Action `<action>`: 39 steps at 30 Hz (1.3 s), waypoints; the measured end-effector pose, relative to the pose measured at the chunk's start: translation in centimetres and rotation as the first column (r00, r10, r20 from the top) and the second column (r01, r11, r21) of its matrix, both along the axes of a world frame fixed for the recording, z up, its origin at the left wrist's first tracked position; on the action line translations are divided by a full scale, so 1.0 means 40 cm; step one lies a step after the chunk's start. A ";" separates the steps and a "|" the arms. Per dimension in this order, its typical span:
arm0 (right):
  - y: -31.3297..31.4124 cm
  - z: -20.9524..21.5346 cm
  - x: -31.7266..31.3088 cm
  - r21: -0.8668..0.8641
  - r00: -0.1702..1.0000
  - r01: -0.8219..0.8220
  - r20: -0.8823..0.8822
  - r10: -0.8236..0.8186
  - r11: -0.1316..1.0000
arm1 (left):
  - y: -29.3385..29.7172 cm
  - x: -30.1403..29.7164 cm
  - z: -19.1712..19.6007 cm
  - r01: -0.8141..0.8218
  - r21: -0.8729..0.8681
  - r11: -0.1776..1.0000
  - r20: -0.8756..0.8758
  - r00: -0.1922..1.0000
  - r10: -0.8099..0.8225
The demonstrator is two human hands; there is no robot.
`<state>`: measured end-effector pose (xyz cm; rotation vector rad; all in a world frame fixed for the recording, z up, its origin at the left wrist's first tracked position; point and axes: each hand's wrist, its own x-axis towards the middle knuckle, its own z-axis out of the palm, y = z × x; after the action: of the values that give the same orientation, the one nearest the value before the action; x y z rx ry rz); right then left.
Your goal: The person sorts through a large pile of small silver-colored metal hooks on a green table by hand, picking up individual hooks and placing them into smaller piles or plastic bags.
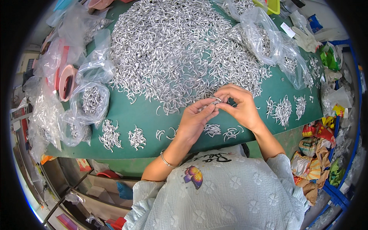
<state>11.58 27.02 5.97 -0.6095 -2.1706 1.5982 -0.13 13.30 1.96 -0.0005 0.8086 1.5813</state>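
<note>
My left hand point(196, 119) and my right hand point(240, 105) meet above the near edge of a big heap of small curved silver metal pieces point(168, 46). Both are closed, thumb against fingers, on curved metal pieces point(216, 101) held between the fingertips; how many is hidden. Below my wrists lie small groups of the same pieces, one group point(212, 130) between my arms and another point(230, 133) beside my right wrist. Left of my left forearm sit two more small piles point(137, 138).
Clear plastic bags of metal pieces stand on the green table point(161, 149), one bag point(91, 100) at left and another point(264, 42) at far right. A pink basket point(68, 82) leans at left. More piles point(283, 110) lie at right, near a blue shelf point(337, 195) holding packets.
</note>
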 end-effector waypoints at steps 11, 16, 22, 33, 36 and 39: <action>-0.009 0.006 -0.004 0.070 1.000 -0.011 0.015 0.010 0.998 | 0.008 0.001 0.025 -0.076 -0.049 0.996 -0.246 0.967 0.062; -0.023 0.017 -0.007 0.127 0.996 0.072 -0.061 -0.065 0.989 | 0.004 -0.007 0.018 0.003 -0.116 0.993 -0.355 0.934 -0.045; 0.071 -0.018 0.029 0.298 0.958 0.270 0.012 -0.287 0.915 | -0.001 -0.017 0.017 -0.097 -0.132 0.986 -0.117 0.990 0.082; 0.049 -0.076 -0.001 0.682 0.889 -0.061 0.368 -0.270 0.729 | -0.027 -0.027 -0.007 0.002 -0.084 0.996 0.060 0.998 0.003; 0.002 -0.101 -0.033 0.730 0.903 -0.061 0.331 -0.275 0.680 | -0.025 -0.025 0.010 -0.001 -0.146 0.989 0.017 1.000 0.004; -0.045 -0.111 -0.036 0.708 0.940 -0.060 0.278 -0.199 0.704 | -0.027 -0.022 0.009 -0.025 -0.158 0.987 -0.015 1.000 0.023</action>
<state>10.13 25.22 1.54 -0.7214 -2.7112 0.5078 -0.99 12.20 2.32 -0.1151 0.9459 1.5368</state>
